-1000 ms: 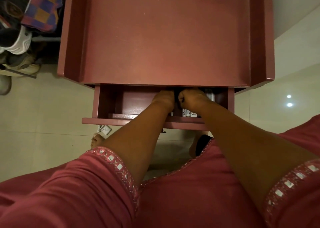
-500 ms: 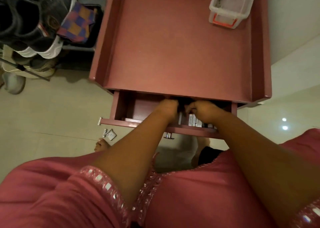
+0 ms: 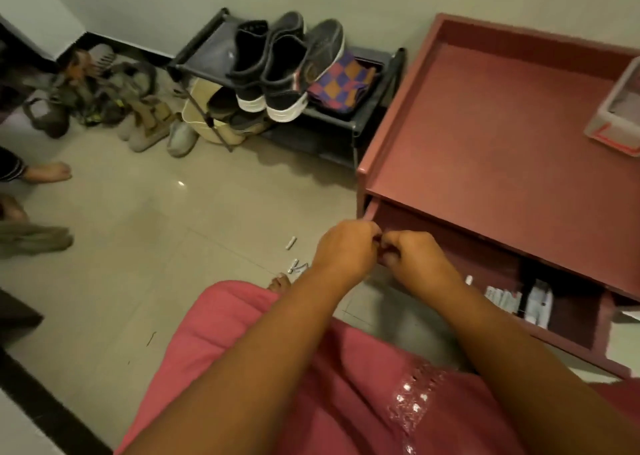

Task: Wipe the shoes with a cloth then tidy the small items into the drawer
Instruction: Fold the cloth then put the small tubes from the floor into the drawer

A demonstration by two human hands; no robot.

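left hand + right hand out of drawer, curled together, contents unclear | small items on floor probably next

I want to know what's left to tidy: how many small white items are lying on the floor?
3 visible: one alone on the tile, two together nearer the left hand, which may hide more.

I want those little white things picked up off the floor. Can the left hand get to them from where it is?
Probably yes. The little white pieces lie on bare floor just left of the left hand, with nothing between, though both hands seem busy pinching something.
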